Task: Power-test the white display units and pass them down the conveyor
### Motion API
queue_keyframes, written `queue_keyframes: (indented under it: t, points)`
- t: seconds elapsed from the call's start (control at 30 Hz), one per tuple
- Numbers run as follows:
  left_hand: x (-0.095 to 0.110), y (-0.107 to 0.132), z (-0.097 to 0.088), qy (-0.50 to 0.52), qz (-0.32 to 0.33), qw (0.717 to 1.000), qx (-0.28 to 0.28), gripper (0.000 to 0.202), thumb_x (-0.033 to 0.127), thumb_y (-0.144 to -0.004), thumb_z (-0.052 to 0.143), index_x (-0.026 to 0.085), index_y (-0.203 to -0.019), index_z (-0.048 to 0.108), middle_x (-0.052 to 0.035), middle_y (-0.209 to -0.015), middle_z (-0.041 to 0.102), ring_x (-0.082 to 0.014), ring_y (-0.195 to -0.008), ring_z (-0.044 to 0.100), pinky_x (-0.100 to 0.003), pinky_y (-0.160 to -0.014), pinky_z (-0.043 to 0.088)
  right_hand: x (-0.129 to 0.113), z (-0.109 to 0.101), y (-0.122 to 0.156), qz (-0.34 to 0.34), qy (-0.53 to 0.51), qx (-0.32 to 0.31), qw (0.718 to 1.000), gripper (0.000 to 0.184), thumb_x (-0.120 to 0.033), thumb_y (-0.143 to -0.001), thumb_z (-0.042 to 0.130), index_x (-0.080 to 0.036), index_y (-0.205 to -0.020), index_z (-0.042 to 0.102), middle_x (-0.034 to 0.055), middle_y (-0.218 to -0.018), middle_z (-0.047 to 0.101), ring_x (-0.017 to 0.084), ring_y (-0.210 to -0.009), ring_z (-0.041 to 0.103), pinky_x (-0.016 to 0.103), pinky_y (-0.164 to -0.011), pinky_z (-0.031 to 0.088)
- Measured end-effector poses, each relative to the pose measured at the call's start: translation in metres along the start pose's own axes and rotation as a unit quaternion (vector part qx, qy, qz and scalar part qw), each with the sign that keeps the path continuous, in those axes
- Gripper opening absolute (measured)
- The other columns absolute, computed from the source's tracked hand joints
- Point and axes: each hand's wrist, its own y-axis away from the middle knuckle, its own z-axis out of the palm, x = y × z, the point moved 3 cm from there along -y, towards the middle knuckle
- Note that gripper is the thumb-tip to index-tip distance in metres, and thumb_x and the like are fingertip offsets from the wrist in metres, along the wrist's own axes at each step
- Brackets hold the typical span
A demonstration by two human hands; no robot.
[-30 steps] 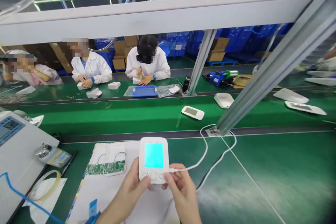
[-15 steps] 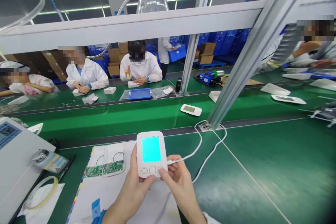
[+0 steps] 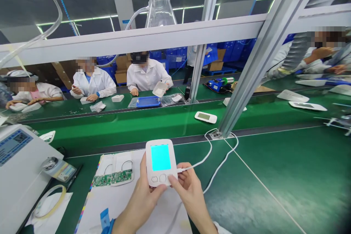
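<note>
Head: two hands (image 3: pixel 146 197) (image 3: pixel 190 187) hold one device (image 3: pixel 161 161) with one cable (image 3: pixel 197 164).

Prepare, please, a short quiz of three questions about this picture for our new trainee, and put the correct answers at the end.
1. Multiple choice. What colour is the lit screen of the white device?
A) Red
B) Bright cyan
C) Yellow

2. True or false. The white cable plug meets the device on the side where the left hand holds it.

3. Fill in the blank. To the left of the device, green ____ lie over the white sheet.

Key:
1. B
2. False; it meets the side by the right hand.
3. circuit boards
</note>
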Motion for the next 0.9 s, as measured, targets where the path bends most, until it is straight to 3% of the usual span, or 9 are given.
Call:
queue_keyframes:
  t: [0.17,0.33,0.57,0.7,0.9]
  points:
    - [0.002,-0.002,-0.001,0.016,0.011,1.000,-0.005,0.099,0.027,-0.084,0.072,0.020,-0.157,0.005,-0.0163,-0.132,0.065,-0.0295,-0.105,0.069,-0.042,-0.090,0.056,0.001,0.001,-0.001,0.001,-0.001,0.002,1.000,0.032,-0.039,-0.083,0.081,-0.024,-0.097,0.056,0.0026,-0.081,0.074,0.021,-0.074,0.072,0.029,-0.064,0.057]
    - [-0.003,-0.005,-0.003,-0.017,0.005,1.000,-0.005,0.095,0.021,-0.084,0.069,0.023,-0.156,0.006,-0.0146,-0.130,0.065,-0.0306,-0.106,0.068,-0.045,-0.094,0.055,0.000,0.004,0.001,-0.012,0.000,0.033,0.999,0.035,-0.041,-0.081,0.083,-0.024,-0.097,0.057,0.0025,-0.082,0.072,0.021,-0.076,0.071,0.031,-0.068,0.058]
    - [-0.006,-0.004,0.000,0.006,0.013,1.000,-0.001,0.090,0.018,-0.083,0.068,0.023,-0.155,0.015,-0.0105,-0.120,0.068,-0.0283,-0.100,0.069,-0.040,-0.083,0.059,0.003,0.003,0.002,-0.027,0.011,0.048,0.998,0.034,-0.041,-0.080,0.083,-0.024,-0.096,0.057,0.0000,-0.078,0.068,0.019,-0.070,0.068,0.028,-0.063,0.057]
    - [-0.008,-0.004,0.000,0.005,0.014,1.000,-0.016,0.089,0.018,-0.084,0.068,0.026,-0.155,0.016,-0.0089,-0.117,0.069,-0.0269,-0.098,0.070,-0.037,-0.078,0.060,0.006,-0.001,0.002,-0.019,0.011,0.026,0.999,0.031,-0.039,-0.082,0.081,-0.024,-0.096,0.058,0.0008,-0.079,0.069,0.019,-0.071,0.069,0.029,-0.064,0.058]
    - [-0.005,-0.005,0.000,0.024,0.021,0.999,-0.017,0.080,0.022,-0.086,0.068,0.024,-0.150,0.021,-0.0081,-0.116,0.069,-0.0259,-0.100,0.070,-0.039,-0.087,0.059,0.004,0.004,0.004,-0.022,0.003,0.030,0.999,0.030,-0.040,-0.085,0.080,-0.025,-0.099,0.058,0.0014,-0.081,0.072,0.019,-0.073,0.070,0.027,-0.063,0.057]
